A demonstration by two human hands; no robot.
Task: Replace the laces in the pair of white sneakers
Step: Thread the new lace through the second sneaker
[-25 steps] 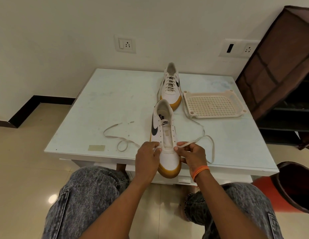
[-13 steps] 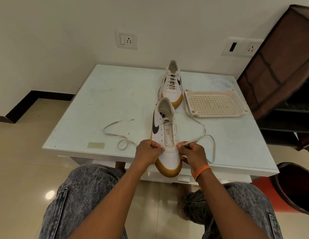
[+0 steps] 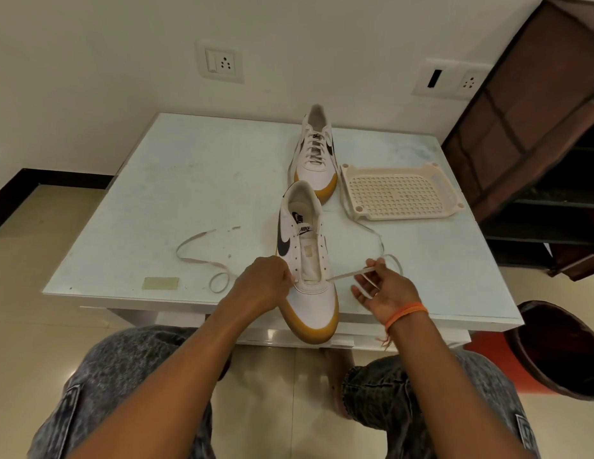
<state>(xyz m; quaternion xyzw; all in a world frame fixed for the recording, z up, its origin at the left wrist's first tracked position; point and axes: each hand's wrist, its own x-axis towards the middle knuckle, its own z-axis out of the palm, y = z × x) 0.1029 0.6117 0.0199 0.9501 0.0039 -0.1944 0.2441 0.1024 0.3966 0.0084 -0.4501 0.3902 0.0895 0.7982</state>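
The counter [image 3: 189,180] carries both sneakers: the far sneaker [image 3: 316,157] is laced, the near sneaker [image 3: 307,260] stands at the front edge, almost bare of lacing. The right hand [image 3: 382,289] has moved out to the side, pinching the lace [image 3: 347,275] and drawing it taut through a bottom eyelet. The left hand [image 3: 266,283] curls round the sneaker's side, steadying it. Lacing has barely begun.

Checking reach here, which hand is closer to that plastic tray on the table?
Right. The right hand is below the tray, pinching the lace; the left hand is beyond the near sneaker.
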